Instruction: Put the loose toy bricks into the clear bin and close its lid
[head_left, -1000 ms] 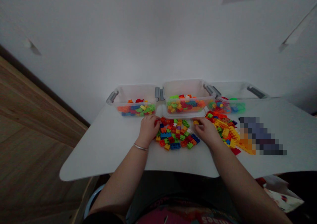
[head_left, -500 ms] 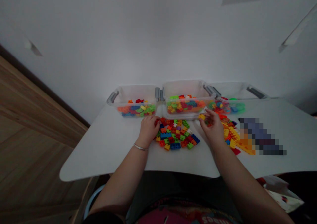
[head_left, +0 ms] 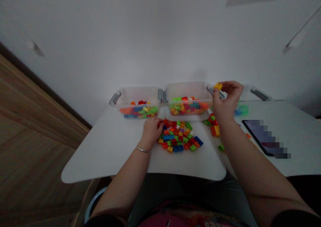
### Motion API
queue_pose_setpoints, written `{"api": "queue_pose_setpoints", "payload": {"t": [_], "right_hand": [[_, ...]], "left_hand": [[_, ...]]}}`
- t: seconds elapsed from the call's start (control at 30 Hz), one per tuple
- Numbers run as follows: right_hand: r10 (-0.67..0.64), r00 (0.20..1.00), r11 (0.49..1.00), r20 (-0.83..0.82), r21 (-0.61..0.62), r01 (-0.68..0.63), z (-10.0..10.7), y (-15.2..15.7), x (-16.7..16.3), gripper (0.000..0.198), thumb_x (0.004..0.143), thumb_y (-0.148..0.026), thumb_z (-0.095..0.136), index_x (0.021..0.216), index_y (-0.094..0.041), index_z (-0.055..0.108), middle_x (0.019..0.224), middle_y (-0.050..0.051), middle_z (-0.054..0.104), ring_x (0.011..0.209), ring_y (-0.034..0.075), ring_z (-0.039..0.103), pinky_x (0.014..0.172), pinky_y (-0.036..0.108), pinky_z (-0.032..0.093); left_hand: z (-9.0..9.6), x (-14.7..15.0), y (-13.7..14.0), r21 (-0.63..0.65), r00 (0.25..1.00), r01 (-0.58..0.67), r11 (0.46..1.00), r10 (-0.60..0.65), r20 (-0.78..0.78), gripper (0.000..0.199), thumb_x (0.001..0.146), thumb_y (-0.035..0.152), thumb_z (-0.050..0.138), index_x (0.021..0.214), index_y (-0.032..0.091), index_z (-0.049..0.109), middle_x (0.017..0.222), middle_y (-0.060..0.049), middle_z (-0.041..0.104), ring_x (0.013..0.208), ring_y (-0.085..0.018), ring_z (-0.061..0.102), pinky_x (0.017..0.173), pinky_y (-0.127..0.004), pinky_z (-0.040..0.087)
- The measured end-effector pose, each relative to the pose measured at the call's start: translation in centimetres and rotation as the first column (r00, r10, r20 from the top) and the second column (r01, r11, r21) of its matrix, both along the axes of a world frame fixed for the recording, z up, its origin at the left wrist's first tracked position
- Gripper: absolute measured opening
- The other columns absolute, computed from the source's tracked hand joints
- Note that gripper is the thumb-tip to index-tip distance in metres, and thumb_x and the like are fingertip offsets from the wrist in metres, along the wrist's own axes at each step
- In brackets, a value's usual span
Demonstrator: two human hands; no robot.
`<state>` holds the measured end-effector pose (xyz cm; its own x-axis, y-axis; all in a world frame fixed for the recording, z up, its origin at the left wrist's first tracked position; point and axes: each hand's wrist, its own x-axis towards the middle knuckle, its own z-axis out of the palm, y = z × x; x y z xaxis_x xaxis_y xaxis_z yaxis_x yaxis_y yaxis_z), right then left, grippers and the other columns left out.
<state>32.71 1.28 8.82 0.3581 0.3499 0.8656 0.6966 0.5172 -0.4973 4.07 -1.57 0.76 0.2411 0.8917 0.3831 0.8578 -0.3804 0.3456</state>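
Observation:
Between the thumb and fingers of my right hand (head_left: 227, 101) is a yellow toy building brick (head_left: 218, 86). That hand is raised by the right-hand end of the middle clear bin (head_left: 187, 88), in front of the right bin. My left hand (head_left: 151, 131) rests at the left edge of a pile of mixed-colour building bricks (head_left: 179, 137) on the table. Its fingers are curled together at the pile; what they hold, if anything, is hidden. A silver bangle circles the left wrist.
A left clear bin (head_left: 139, 93) holds coloured bricks, as does the middle one. Part of the right bin (head_left: 247, 92) is behind my right hand. More bricks (head_left: 215, 130) lie beside my right forearm. A phone (head_left: 258, 136) lies on the white table (head_left: 100, 153) at right.
My right hand has moved up and to the right with the yellow brick, from the table's level to the bin's rim height. My left hand has stayed at the pile.

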Motion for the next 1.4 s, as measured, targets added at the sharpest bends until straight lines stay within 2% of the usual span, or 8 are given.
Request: {"api": "queue_pose_setpoints", "payload": {"t": [0.2, 0.4, 0.7, 0.8, 0.9, 1.03, 1.17, 1.4], "right_hand": [[-0.011, 0.993, 0.971, 0.115, -0.237, 0.038, -1.2, 2.5, 0.9, 0.030, 0.080, -0.026, 0.052, 0.109, -0.020, 0.051, 0.102, 0.008, 0.063, 0.082, 0.019, 0.061, 0.082, 0.041, 0.051], [-0.002, 0.995, 0.954, 0.095, -0.298, 0.031, -2.3, 2.8, 1.4, 0.034, 0.075, -0.021, 0.051, 0.108, -0.018, 0.053, 0.094, 0.008, 0.067, 0.082, 0.021, 0.061, 0.081, 0.041, 0.050], [0.059, 0.994, 0.925, 0.091, -0.380, -0.020, -2.0, 2.6, 1.5, 0.037, 0.074, -0.026, 0.055, 0.110, -0.017, 0.054, 0.096, 0.009, 0.068, 0.084, 0.022, 0.061, 0.080, 0.042, 0.050], [0.091, 0.983, 0.939, 0.157, -0.343, -0.032, -1.4, 1.3, 1.0, 0.037, 0.075, -0.029, 0.058, 0.110, -0.017, 0.056, 0.099, 0.009, 0.068, 0.089, 0.023, 0.061, 0.085, 0.043, 0.048], [0.026, 0.971, 0.980, 0.240, -0.196, 0.022, -1.3, -1.2, 0.1, 0.030, 0.078, -0.028, 0.057, 0.107, -0.019, 0.058, 0.100, 0.008, 0.067, 0.095, 0.024, 0.060, 0.092, 0.045, 0.045], [0.108, 0.965, 0.982, 0.239, -0.179, -0.065, -3.3, -3.9, -1.1, 0.024, 0.080, -0.029, 0.058, 0.102, -0.021, 0.061, 0.099, 0.008, 0.067, 0.094, 0.023, 0.061, 0.086, 0.042, 0.048], [0.284, 0.950, 0.913, 0.129, -0.339, -0.226, -7.2, -4.5, -1.8, 0.017, 0.082, -0.030, 0.057, 0.095, -0.021, 0.064, 0.094, 0.007, 0.068, 0.089, 0.021, 0.063, 0.082, 0.039, 0.051], [0.460, 0.887, 0.660, -0.046, -0.650, -0.377, -11.1, -3.8, -1.9, 0.022, 0.079, -0.030, 0.055, 0.092, -0.024, 0.072, 0.096, 0.005, 0.073, 0.093, 0.022, 0.066, 0.086, 0.040, 0.052]], "left_hand": [[-0.1, 0.0, 0.1, -0.013, 1.000, -0.017, 1.000, 0.017, -0.007, 0.022, 0.085, 0.023, 0.052, 0.100, 0.022, 0.069, 0.103, -0.007, 0.070, 0.103, -0.025, 0.060, 0.094, -0.041, 0.044], [-0.2, 0.1, 0.1, -0.013, 1.000, -0.025, 1.000, 0.025, -0.009, 0.021, 0.085, 0.023, 0.053, 0.099, 0.023, 0.069, 0.101, -0.007, 0.070, 0.103, -0.025, 0.060, 0.094, -0.042, 0.043], [0.0, 0.0, 0.1, -0.011, 1.000, -0.017, 1.000, 0.017, -0.012, 0.021, 0.086, 0.023, 0.053, 0.098, 0.022, 0.069, 0.101, -0.007, 0.070, 0.102, -0.025, 0.060, 0.094, -0.041, 0.044], [0.0, 0.1, 0.0, -0.017, 1.000, -0.020, 1.000, 0.020, -0.018, 0.021, 0.086, 0.022, 0.052, 0.098, 0.022, 0.069, 0.101, -0.007, 0.070, 0.103, -0.025, 0.060, 0.094, -0.041, 0.043], [0.2, 0.1, 0.0, -0.026, 1.000, -0.022, 0.999, 0.021, -0.020, 0.021, 0.086, 0.022, 0.052, 0.099, 0.021, 0.069, 0.102, -0.007, 0.070, 0.104, -0.025, 0.060, 0.095, -0.042, 0.043], [0.2, 0.1, 0.0, -0.031, 0.999, -0.025, 0.999, 0.024, -0.029, 0.021, 0.087, 0.023, 0.052, 0.099, 0.021, 0.069, 0.102, -0.007, 0.070, 0.104, -0.025, 0.060, 0.094, -0.041, 0.043], [0.1, 0.1, 0.0, -0.026, 0.999, -0.025, 0.999, 0.024, -0.024, 0.022, 0.087, 0.023, 0.052, 0.099, 0.021, 0.070, 0.101, -0.006, 0.070, 0.103, -0.025, 0.059, 0.095, -0.041, 0.043], [-0.1, 0.1, 0.2, -0.034, 0.999, -0.020, 0.999, 0.019, -0.028, 0.022, 0.087, 0.023, 0.052, 0.098, 0.021, 0.070, 0.100, -0.006, 0.070, 0.104, -0.025, 0.059, 0.095, -0.041, 0.043]]}}
